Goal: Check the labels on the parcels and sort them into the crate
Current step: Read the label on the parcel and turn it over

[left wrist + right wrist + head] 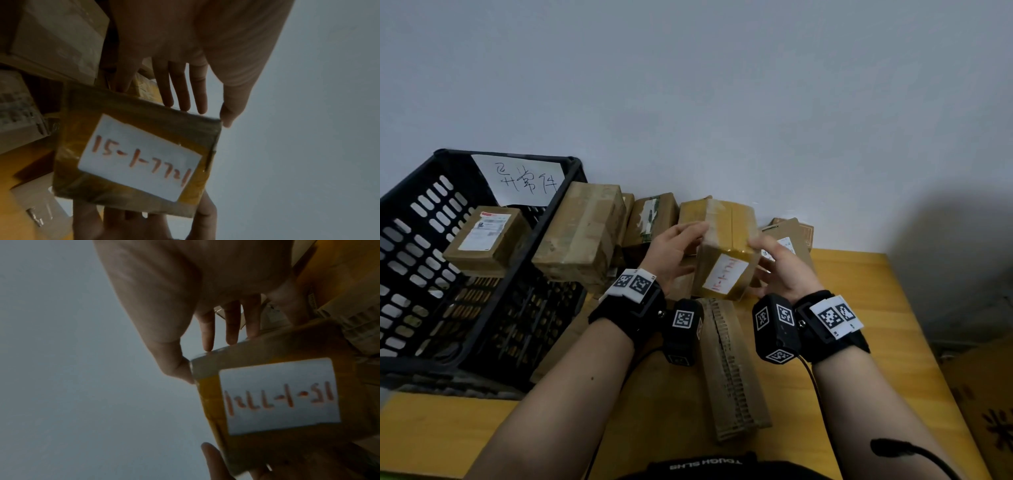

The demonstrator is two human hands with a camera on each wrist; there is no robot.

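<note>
A tape-wrapped cardboard parcel (722,253) is held clear of the yellow table (887,342), between both hands, in front of the wall. The left hand (671,251) is set against its left face, the right hand (784,270) against its right face. In the wrist views the fingers (180,91) of the left hand are seen straight, tips laid on the parcel's far edge, thumb at the corner; the right hand's fingers (230,327) lie likewise, thumb pressed at the near corner. The parcel is clamped by flat pressure from both sides, not wrapped by curled fingers.

A white handwritten label (725,275) is turned toward the wearer; red figures are legible on it, seemingly "15-1-7721", though the last characters are unsure. The step in hand is judged to be the label check.

The black slotted crate (431,274) stands to the left, bearing a handwritten paper sign (524,180) and already holding a box with a printed label (488,236). The left hand is the nearer to it. The parcel's long axis runs away from the wearer, tilted down toward them. A leftward carry over the unsorted boxes (585,233) beside the crate would be needed. A flattened cardboard piece (732,370) lies beneath the wrists.
</note>
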